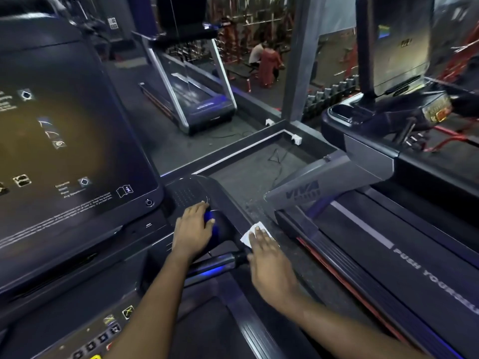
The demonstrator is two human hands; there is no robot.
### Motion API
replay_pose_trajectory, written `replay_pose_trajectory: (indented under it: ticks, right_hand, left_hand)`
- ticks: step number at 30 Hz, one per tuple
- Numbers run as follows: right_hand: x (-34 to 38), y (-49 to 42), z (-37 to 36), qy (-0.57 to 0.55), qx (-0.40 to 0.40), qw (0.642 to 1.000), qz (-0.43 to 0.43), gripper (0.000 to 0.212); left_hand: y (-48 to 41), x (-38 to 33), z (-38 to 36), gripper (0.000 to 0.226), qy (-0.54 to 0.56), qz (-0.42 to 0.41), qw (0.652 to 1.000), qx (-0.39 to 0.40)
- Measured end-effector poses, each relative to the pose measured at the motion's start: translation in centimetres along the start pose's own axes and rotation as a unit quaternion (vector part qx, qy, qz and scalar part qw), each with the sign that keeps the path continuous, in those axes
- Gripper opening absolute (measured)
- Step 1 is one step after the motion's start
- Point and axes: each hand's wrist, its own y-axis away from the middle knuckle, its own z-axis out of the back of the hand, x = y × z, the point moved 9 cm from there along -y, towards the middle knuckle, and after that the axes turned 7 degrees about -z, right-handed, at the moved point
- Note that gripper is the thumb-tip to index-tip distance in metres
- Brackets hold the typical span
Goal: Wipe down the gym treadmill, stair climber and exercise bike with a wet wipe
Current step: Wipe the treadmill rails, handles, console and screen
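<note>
**Wipe pressed to the treadmill's side arm**

At lower centre of the frame, the right hand (269, 257) lies flat on a white rectangular wet wipe (249, 232). Its fingers are straight and close together, pressing the wipe onto the dark grey side arm (234, 206) of the black treadmill (191, 193). Just to its left, the left hand (193, 229) rests on the rounded black console corner (224, 230), fingers together and slightly bent. A large dark glossy console screen (64, 138) fills the left. A neighbouring treadmill with a black belt (388, 242) runs along the right.
</note>
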Motion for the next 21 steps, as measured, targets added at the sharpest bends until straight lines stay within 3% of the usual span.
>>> replay_pose_trajectory:
  ticks: [4,10,13,16,21]
  right_hand:
    - [-0.1,-0.2,-2.7,0.054,0.043,0.998,0.008,0.078]
    - [1.1,-5.6,-3.2,-0.007,0.091,0.996,0.003,0.079]
    - [0.7,-3.5,-3.4,0.032,0.079,0.996,0.009,0.079]
    - [-0.2,-1.5,-2.9,0.028,0.063,0.997,0.017,0.074]
    - [0.2,-4.6,-0.7,-0.156,0.061,0.985,0.032,0.043]
  left_hand:
    - [-1.0,0.2,-0.1,0.056,-0.043,-0.009,0.999,0.019]
    - [-1.2,0.1,-0.3,0.053,-0.073,-0.02,0.997,0.016]
    - [-1.1,0.4,-0.3,0.053,-0.071,-0.022,0.997,0.019]
    - [-1.3,0.6,-0.2,0.052,-0.054,-0.027,0.998,0.016]
    - [-2.1,0.8,0.6,0.04,-0.035,-0.034,0.999,-0.003]
